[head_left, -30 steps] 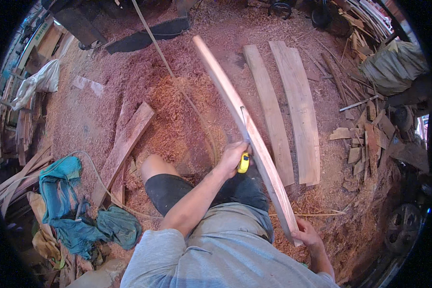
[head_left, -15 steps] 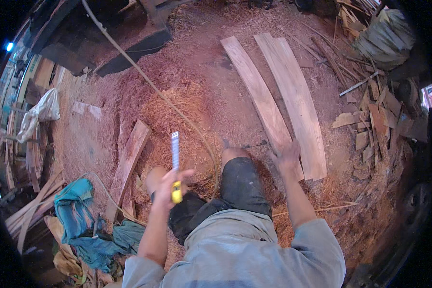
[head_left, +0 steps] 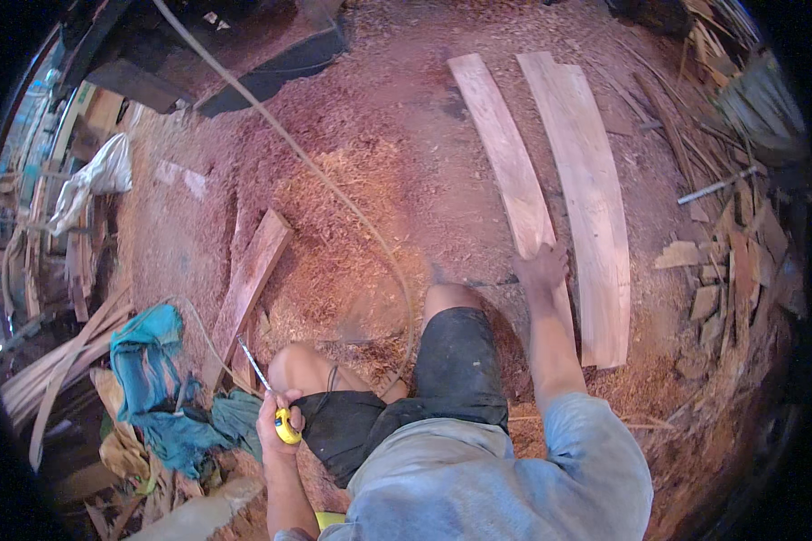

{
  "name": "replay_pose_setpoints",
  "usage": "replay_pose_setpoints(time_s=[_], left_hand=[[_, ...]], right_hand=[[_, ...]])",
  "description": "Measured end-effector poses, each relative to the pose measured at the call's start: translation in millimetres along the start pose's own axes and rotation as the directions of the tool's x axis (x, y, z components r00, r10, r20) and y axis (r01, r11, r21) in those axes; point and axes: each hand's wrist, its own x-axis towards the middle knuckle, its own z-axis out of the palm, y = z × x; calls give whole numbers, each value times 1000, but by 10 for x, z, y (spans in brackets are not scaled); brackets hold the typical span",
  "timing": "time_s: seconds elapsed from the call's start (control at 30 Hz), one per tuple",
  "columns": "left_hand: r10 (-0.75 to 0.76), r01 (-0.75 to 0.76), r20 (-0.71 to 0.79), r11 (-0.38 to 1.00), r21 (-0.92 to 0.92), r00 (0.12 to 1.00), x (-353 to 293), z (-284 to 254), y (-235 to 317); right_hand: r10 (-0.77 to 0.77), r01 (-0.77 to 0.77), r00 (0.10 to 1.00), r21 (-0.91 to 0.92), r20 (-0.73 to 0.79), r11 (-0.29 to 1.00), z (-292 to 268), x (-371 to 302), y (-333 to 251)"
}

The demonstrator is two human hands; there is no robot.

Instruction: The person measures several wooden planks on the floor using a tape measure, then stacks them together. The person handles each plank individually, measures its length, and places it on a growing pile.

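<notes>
My left hand point(head_left: 278, 417) is closed around a yellow tape measure point(head_left: 288, 426) beside my left thigh. A short length of its blade point(head_left: 253, 365) sticks out, slanting up and left toward a thick reddish board point(head_left: 251, 284) lying on the shavings. My right arm reaches forward, and my right hand point(head_left: 543, 270) grips the near part of a narrow, slightly curved plank point(head_left: 501, 149) across its width. Its underside is hidden. Just right of it lies a wider pale plank point(head_left: 586, 203), apart from the narrow one, with a notch at its far end.
Wood shavings point(head_left: 343, 216) cover the floor, and a cable point(head_left: 320, 176) curves across them. Teal cloth point(head_left: 158, 361) lies at left near stacked strips point(head_left: 59, 374). Broken wood scraps point(head_left: 735, 270) pile up at right. A dark machine base point(head_left: 275, 72) stands at far left.
My left hand has drawn the tape measure back and left, its blade tilting leftward. My right hand has closed on the narrow plank, whose near end has shifted away from the wider plank.
</notes>
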Motion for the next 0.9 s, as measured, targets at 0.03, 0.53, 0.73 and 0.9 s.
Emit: replay_pose_setpoints(time_s=[0.03,0.53,0.73,0.9], left_hand=[[7,-7,28,1000,-11,1000,-91,-54,30],[76,1,247,955,-297,966,-583,-1087,76],[35,106,433,949,-297,901,-135,-1333,207],[47,102,509,960,-262,860,112,-1454,346]], right_hand=[[11,-11,1000,-5,-24,1000,10,-27,-14],[-219,196,975,-303,-46,933,11,42,-234],[-888,971,235,131,-396,198,237,-1348,-2509],[-941,928,-335,155,-56,-340,875,-2559,-4518]])
